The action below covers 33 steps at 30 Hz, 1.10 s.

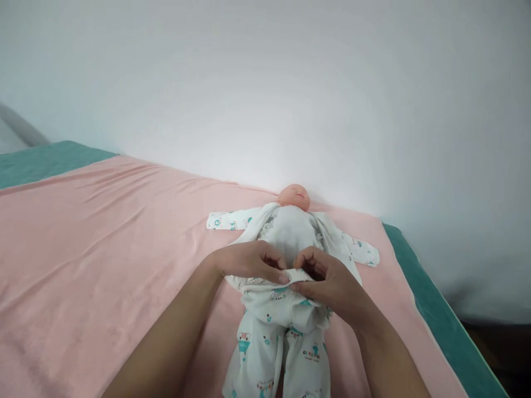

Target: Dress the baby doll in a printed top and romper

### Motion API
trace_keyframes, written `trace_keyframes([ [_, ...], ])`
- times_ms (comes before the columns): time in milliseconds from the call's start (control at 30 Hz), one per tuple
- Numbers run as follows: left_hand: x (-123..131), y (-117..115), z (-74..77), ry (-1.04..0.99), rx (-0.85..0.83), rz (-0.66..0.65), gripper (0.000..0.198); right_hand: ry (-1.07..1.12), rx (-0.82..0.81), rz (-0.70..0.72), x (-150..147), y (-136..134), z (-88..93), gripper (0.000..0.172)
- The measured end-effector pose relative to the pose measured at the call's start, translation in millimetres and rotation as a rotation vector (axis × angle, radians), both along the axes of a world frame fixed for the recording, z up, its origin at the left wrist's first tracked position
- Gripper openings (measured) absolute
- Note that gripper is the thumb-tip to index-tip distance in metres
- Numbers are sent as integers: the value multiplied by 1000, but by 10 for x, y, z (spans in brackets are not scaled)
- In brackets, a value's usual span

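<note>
A baby doll point(295, 196) lies on its back, head toward the wall. Its white printed jacket point(232, 219) is spread open with both sleeves stretched sideways, baring a pale grey-white layer point(292, 229) over the torso. White pants point(265, 331) with teal prints cover the lower body. At the waistband, my left hand point(253, 261) pinches the cloth between thumb and fingers. Close beside it on the right, my right hand point(327, 276) grips the same waistband, fingers curled. Between the two thumbs the band's edge is folded up. The doll's feet are outside the view.
A pink sheet point(103, 249) with some wrinkles lies under the doll. Teal surface point(431, 298) shows past it at the right edge and at the far left. A plain pale wall point(249, 83) rises just behind the doll's head. A dark gap is at the lower right.
</note>
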<state>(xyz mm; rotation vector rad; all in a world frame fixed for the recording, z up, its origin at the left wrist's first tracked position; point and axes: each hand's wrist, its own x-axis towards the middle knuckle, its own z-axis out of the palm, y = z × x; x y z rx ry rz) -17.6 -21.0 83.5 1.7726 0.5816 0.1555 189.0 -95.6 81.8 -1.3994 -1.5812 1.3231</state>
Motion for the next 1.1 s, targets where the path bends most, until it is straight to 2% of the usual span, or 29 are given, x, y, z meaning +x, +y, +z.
trace_keyframes([
  [133, -5, 30, -75, -147, -132, 117, 26, 178, -44, -11, 32, 50, -80, 37],
  [333, -50, 77, -198, -407, -285, 314, 31, 501, 4, -250, 293, 119, -180, 42],
  [533, -264, 179, -235, -379, -186, 329, 26, 750, 64, -402, 414, 181, -217, 34],
  [633, -298, 256, -350, -459, -184, 450, 26, 848, 74, -531, 416, 245, -297, 31],
  [767, -230, 335, -558, -586, -334, 646, 29, 840, 59, -676, 441, 337, -447, 31],
  [867, -184, 361, -653, -603, -432, 702, 31, 804, 81, -727, 462, 373, -516, 32],
  [967, -181, 377, -690, -597, -440, 759, 32, 703, 117, -720, 468, 381, -532, 33],
  [1100, -170, 389, -699, -543, -390, 789, 34, 438, 120, -671, 475, 383, -545, 35],
])
